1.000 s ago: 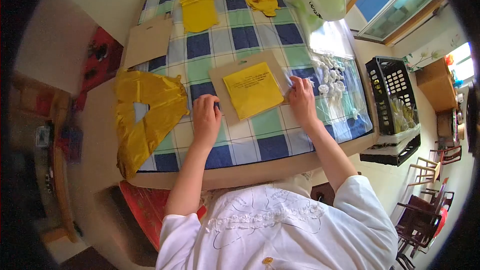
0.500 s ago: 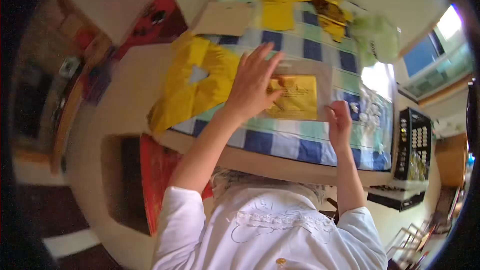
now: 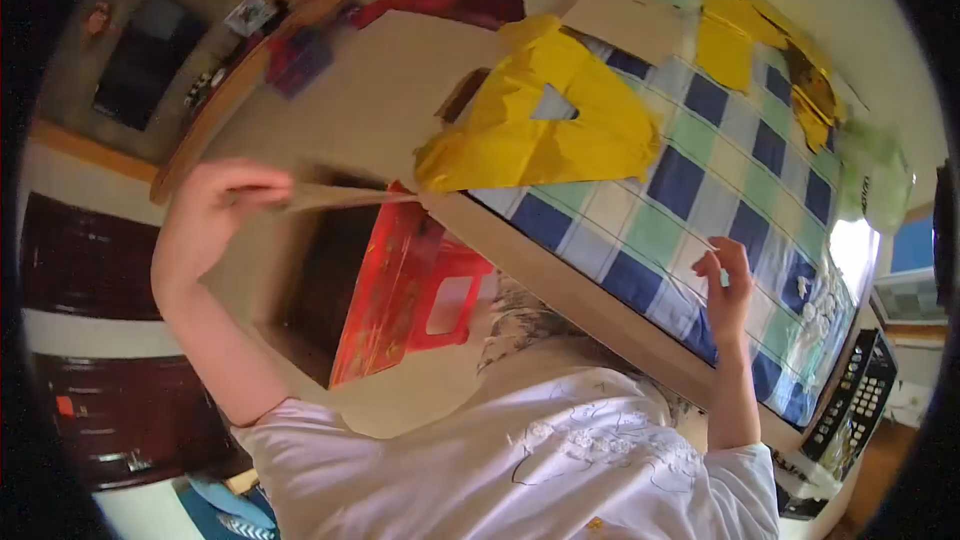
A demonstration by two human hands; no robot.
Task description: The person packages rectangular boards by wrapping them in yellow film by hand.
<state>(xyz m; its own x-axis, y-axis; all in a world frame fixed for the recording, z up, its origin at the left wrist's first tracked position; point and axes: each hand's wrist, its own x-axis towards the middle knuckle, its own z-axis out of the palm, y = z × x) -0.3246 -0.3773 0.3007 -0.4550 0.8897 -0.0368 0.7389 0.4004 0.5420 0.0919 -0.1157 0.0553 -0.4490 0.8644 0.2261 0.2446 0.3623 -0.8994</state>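
Observation:
My left hand [image 3: 205, 215] is closed, its fingers pinching a thin, see-through plastic packet [image 3: 345, 197]. The packet is motion-blurred and nearly edge-on, so its contents are hard to make out. Below it stands an open box with a red side [image 3: 375, 290] and a dark inside. Over the bed's checked cover [image 3: 640, 230], my right hand [image 3: 730, 285] has curled fingers with a gap between them, and nothing shows in them. A yellow plastic bag [image 3: 545, 130] with a triangular opening lies across the bed's near left corner.
A red plastic stool [image 3: 445, 295] stands beside the box. A cardboard sheet [image 3: 625, 20] and more yellow plastic [image 3: 735, 40] lie farther along the bed. A pale green bag [image 3: 875, 175] is at the far right, above a black crate [image 3: 850, 400]. Dark drawers [image 3: 100, 260] line the left.
My view has turned left. My left hand has swung from the bed to the left, taking the packet with the yellow insert off the cover. My right hand has let go of the packet's edge.

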